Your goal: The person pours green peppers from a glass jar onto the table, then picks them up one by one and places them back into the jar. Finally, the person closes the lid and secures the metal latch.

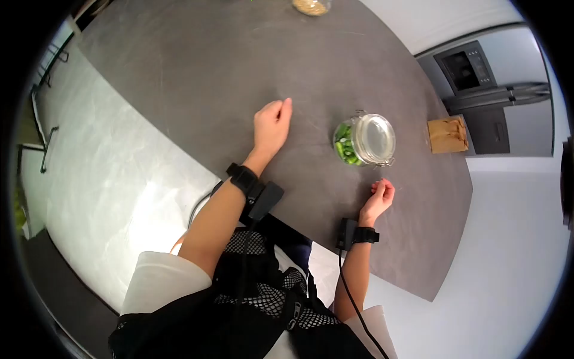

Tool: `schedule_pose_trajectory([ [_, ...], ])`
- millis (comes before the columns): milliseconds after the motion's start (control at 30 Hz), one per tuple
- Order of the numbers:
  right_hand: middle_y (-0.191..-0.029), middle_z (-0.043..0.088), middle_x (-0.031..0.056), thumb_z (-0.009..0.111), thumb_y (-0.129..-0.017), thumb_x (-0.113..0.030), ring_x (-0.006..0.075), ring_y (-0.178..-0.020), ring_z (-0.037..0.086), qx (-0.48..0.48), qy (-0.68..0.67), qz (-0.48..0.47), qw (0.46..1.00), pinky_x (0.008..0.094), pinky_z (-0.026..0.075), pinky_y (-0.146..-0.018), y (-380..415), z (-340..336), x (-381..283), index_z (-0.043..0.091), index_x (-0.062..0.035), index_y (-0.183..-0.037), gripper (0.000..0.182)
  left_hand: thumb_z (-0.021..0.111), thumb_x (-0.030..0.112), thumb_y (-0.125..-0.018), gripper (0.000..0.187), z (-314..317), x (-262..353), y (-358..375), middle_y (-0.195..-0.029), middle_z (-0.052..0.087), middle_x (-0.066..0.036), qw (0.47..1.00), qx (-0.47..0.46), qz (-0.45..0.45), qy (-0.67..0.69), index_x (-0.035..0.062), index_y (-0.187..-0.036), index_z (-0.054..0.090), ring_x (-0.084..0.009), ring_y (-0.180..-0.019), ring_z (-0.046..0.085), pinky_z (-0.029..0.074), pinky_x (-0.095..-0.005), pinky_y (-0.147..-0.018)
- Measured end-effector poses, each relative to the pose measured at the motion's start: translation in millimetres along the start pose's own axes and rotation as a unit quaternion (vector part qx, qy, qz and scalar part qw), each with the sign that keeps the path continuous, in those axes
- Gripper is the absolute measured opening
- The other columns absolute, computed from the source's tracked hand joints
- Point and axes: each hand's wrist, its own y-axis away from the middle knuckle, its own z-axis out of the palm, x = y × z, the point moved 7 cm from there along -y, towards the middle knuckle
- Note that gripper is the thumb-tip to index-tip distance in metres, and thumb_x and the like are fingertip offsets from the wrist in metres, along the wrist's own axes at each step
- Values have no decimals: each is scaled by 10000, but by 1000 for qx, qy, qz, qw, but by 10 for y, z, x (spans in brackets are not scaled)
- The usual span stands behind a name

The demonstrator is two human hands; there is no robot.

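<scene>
A glass jar (348, 143) with green pieces inside stands on the grey table (209, 66); its clear clip-top lid (376, 139) appears closed. Left of the jar, my left hand (273, 125) rests at the table with its fingers curled in and the thumb along them, nothing visible in it. My right hand (378, 200) is just below the jar, apart from it, with the fingers curled together and no object showing. Each wrist wears a black strap with a small black box.
At the table's far edge is a glass container (311, 6) with light brown contents. A brown paper bag (447, 135) stands at the right, near a steel fridge (496, 90). The table's curved edge runs close to my body.
</scene>
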Motion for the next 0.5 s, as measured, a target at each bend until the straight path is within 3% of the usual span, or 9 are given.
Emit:
schedule_pose_trajectory([
  [133,-714,520,9,522,-845,-114,79,-631,466,-21,34,12,999,208,393,-595,-10,29,8,533,-27,-869,91,532,172,-844,369,6,-5,5,-509,337,-120,999,-33,-35,-10,-21,-586,352,-206,-453,296,278,-343,-451],
  [500,-724,533,5,522,-852,-116,72,-637,475,-14,13,12,1000,204,403,-603,-15,-10,57,553,-26,-882,100,521,172,-856,359,30,54,15,-502,321,-102,999,-29,10,-38,-18,-594,366,-158,-457,264,271,-321,-434],
])
